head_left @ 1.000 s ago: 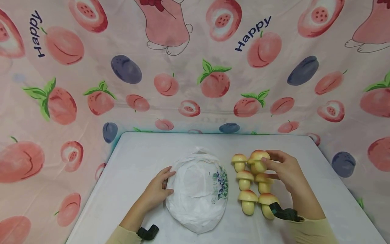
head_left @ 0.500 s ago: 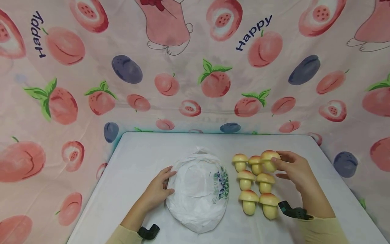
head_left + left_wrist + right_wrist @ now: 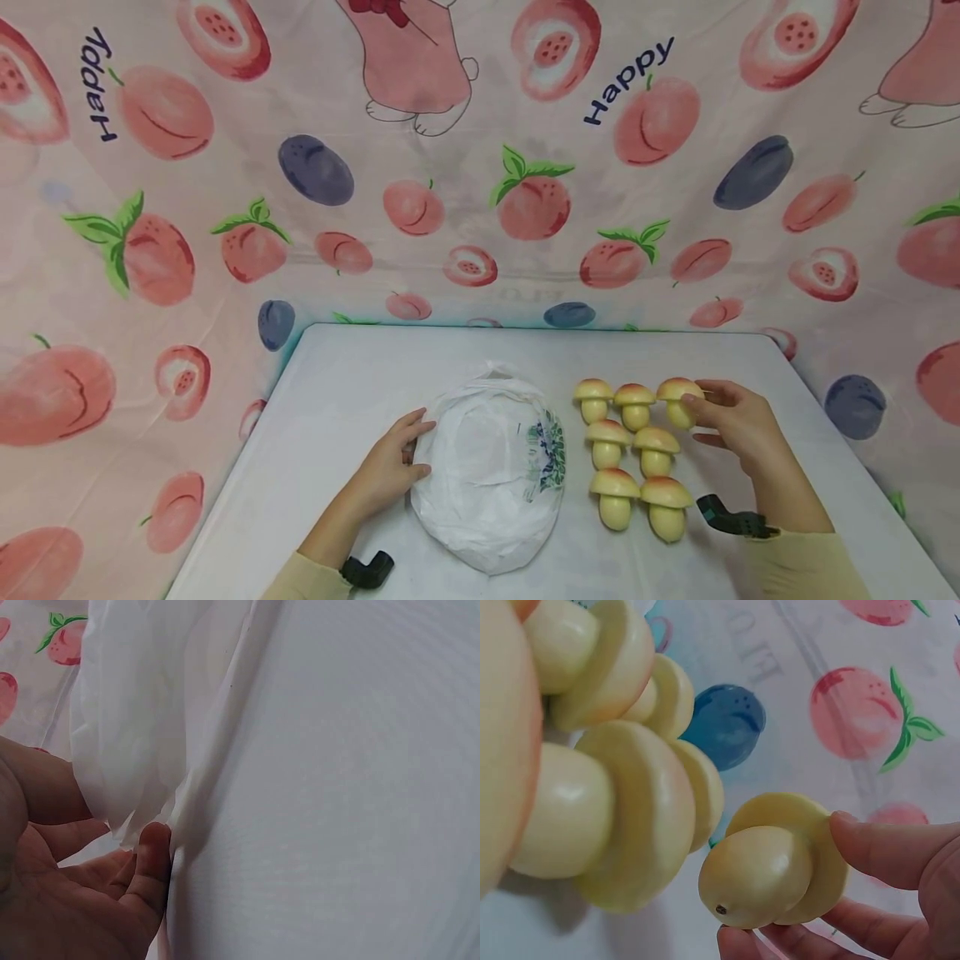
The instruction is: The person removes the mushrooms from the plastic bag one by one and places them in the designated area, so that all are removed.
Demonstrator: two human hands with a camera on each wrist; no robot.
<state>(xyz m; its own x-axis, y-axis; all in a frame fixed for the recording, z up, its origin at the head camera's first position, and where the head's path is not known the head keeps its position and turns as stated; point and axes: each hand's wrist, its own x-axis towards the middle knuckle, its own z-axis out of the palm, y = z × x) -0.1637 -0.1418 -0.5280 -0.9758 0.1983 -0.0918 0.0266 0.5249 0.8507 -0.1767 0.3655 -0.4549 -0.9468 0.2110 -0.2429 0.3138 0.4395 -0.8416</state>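
In the head view, my right hand (image 3: 738, 421) pinches a toy mushroom (image 3: 678, 400) by its cap, at the right end of the far row. The right wrist view shows this mushroom (image 3: 761, 862) between thumb and fingertips, its stem pointing towards the camera. Several more toy mushrooms (image 3: 615, 500), pale yellow with reddish cap tops, lie in two columns to its left. Left of them lies a round, crumpled white plastic bag (image 3: 487, 467) with a blue-green print. My left hand (image 3: 386, 471) holds its left edge; up close, the thumb (image 3: 154, 851) meets the bag's rim.
Everything lies on a white tabletop (image 3: 315, 400). Behind it hangs a pink cloth (image 3: 480, 208) printed with fruit. Each wrist wears a black camera mount (image 3: 367, 571), and the right one sits close beside the nearest mushrooms.
My right hand has carried its mushroom rightwards and slightly nearer, from over the second column to the right of the far row. My left hand stays at the bag.
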